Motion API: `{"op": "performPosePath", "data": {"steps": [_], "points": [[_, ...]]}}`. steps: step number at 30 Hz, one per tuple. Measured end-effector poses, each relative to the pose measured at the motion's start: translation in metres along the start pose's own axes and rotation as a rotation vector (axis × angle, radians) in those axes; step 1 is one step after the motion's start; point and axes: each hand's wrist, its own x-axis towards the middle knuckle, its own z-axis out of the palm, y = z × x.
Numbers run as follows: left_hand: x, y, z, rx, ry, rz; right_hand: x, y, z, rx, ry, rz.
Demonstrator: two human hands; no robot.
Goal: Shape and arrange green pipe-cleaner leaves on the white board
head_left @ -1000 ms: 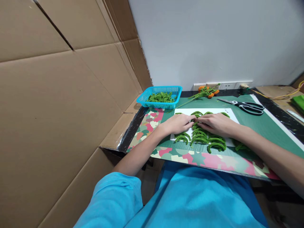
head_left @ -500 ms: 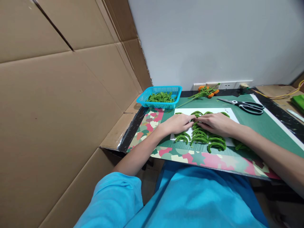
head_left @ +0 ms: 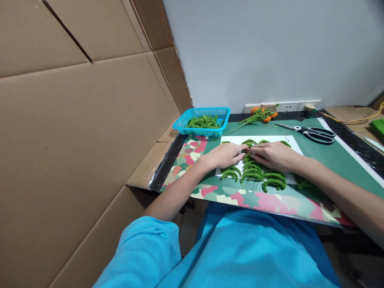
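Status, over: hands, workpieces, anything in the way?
Left hand, right hand: fingertips close together, grip unclear. Curved fuzzy green strips: columns across flat white sheet. No visible obstruction; black-handled metal scissors farther right.

Anything between the fingers (head_left: 242,148) is too small to tell. The left hand (head_left: 226,155) and right hand (head_left: 271,155) partly hide the white sheet (head_left: 295,147); the right forearm (head_left: 336,182), cut off at the edge, covers green strips (head_left: 304,184).

No readable text or labels
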Motion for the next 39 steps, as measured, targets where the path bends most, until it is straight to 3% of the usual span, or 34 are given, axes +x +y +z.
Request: {"op": "performPosePath", "data": {"steps": [39], "points": [[-0.0002,-0.0011,0.0015,-0.002,0.012,0.001,0.0,-0.0003,0.0005,0.008,0.019,0.009]]}}
